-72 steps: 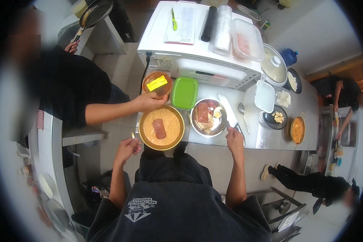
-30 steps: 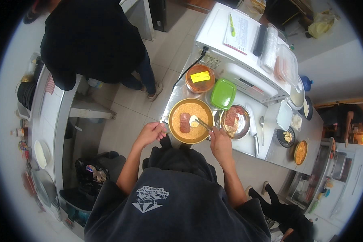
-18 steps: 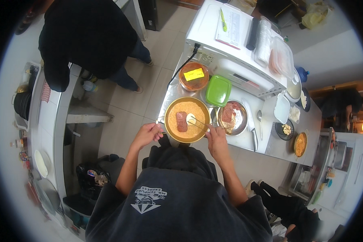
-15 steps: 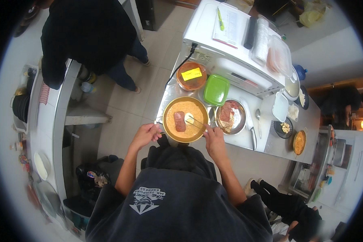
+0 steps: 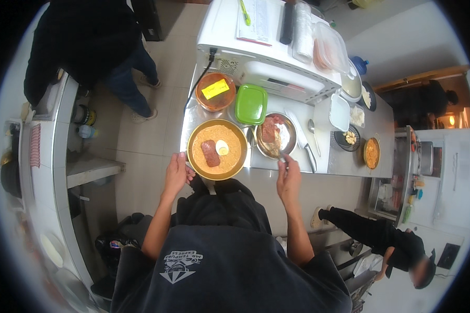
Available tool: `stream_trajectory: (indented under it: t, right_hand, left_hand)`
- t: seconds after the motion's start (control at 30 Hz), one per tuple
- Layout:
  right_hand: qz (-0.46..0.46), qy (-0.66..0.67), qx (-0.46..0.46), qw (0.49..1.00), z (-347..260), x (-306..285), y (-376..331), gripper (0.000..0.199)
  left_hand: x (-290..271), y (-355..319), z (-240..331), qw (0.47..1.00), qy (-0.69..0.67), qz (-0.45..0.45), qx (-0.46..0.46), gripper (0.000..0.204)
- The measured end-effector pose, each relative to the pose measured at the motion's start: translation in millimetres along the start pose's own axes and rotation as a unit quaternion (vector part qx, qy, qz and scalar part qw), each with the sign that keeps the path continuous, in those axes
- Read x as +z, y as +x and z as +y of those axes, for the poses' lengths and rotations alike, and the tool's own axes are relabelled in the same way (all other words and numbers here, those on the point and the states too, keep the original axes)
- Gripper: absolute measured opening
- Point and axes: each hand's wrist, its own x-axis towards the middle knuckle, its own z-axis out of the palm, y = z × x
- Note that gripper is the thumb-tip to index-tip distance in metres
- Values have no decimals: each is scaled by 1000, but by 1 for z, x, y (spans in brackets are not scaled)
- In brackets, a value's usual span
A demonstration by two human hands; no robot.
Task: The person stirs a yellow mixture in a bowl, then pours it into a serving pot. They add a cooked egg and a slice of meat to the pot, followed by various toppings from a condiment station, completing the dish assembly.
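A wide metal bowl of orange breadcrumbs (image 5: 234, 159) stands at the near edge of the steel counter (image 5: 339, 159). A reddish strip of meat (image 5: 210, 153) and a small pale round piece (image 5: 222, 147) lie in the crumbs. My left hand (image 5: 176, 173) grips the bowl's left rim. To its right is a smaller metal bowl (image 5: 289, 136) holding raw meat in a pale liquid. My right hand (image 5: 289, 178) is at this bowl's near rim, closed on a thin utensil (image 5: 281, 156) that points into it.
Behind the bowls stand an orange tub with a yellow note (image 5: 215, 91), a green-lidded box (image 5: 251, 104) and a white oven (image 5: 271, 62). A knife (image 5: 304, 143), a spoon (image 5: 312, 130) and small dishes (image 5: 371, 152) lie to the right. One person stands upper left (image 5: 83, 41), another lower right (image 5: 381, 240).
My right hand has moved with the utensil from the crumb bowl to the smaller bowl on the right. The person on the left has drawn their arm back and stepped away.
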Motion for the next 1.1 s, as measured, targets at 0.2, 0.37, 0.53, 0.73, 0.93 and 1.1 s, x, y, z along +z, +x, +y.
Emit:
stream_trajectory:
  t: [0.2,0.37,0.53,0.73,0.93,1.1]
  right_hand:
    - [-11,-70,48,996,23,-24,12,26]
    - [-31,-52,-17,998,39,-10,38,26]
    - [-37,-14,-63,997,58,-10,57,22]
    - [-103,-2,-107,989,79,-36,76,21]
    - [-168,33,-166,971,99,-56,96,23]
    - [-147,43,-204,967,111,-45,115,23]
  left_hand:
    - [11,7,-12,998,3,35,45,47]
    - [19,7,-19,996,-29,76,38,48]
    - [28,6,-21,989,-21,136,53,48]
    - [36,4,-20,979,0,195,64,48]
    - [28,8,-37,974,49,207,75,50]
    - [15,18,-56,971,95,192,109,53]
